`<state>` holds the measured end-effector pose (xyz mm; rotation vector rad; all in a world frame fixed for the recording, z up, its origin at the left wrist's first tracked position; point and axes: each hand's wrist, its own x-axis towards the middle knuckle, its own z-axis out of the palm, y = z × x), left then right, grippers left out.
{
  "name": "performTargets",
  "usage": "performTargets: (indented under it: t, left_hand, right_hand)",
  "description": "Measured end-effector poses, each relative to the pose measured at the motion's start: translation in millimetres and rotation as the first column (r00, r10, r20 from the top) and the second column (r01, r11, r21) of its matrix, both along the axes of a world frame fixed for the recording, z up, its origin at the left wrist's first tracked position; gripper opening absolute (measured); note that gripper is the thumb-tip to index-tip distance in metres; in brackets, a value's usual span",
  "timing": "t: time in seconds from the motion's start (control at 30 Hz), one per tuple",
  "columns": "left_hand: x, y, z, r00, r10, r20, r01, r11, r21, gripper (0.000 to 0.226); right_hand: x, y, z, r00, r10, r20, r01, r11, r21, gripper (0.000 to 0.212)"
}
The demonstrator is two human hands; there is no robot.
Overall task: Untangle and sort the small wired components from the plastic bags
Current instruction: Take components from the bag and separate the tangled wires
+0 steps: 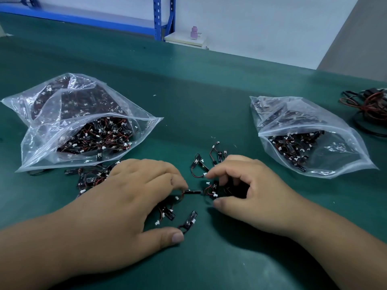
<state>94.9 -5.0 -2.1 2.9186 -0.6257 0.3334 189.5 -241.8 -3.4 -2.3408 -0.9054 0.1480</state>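
Print on the small black boards too blurred to read. Two clear zip bags on the green counter (199,105), both lying with open mouths toward the camera: left bag (48,130) the fuller, right bag (326,155) well apart from it. Each packed with wired components (98,139), too many to count: black strips, red and black leads, white plugs.

Loose ones spilled on the counter in three lots:
- a heap just outside the left bag's mouth, partly under the left hand (129,197)
- roughly four just beyond the fingers of the right hand (251,191)
- two near the left thumb

Two bare hands, palms down, close together at the centre. Left hand with thumb spread flat on the counter, fingers bent, tips on one end of a black strip (193,192); the grip itself hidden under the fingers, so cannot tell whether held or only pressed. Right hand with fingers curled, forefinger and thumb closed narrowly on a small tangle (211,190) of leads and plugs at the strip's other end.

One bundle of longer red and black cable (370,107) at the counter's right edge. Beyond the counter, blue shelf frame (158,17) and one pink bottle (194,32).
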Motion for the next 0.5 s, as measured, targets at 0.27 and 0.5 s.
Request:
performTargets:
  t: [0.27,0.5]
  left_hand:
    - [-0.8,3.2,-0.6,0.993,-0.020,-0.118,0.014,0.999,-0.048,0.067]
    - [1.0,5.5,-1.5,0.983,-0.120,-0.141,0.113,0.992,-0.058,0.059]
  right_hand:
    - [1.7,3.2,-3.6,1.000,0.018,0.012,-0.019,0.998,0.058,0.021]
    - [5.6,0.3,-8.2,1.000,-0.026,-0.008,0.027,0.986,0.165,0.040]
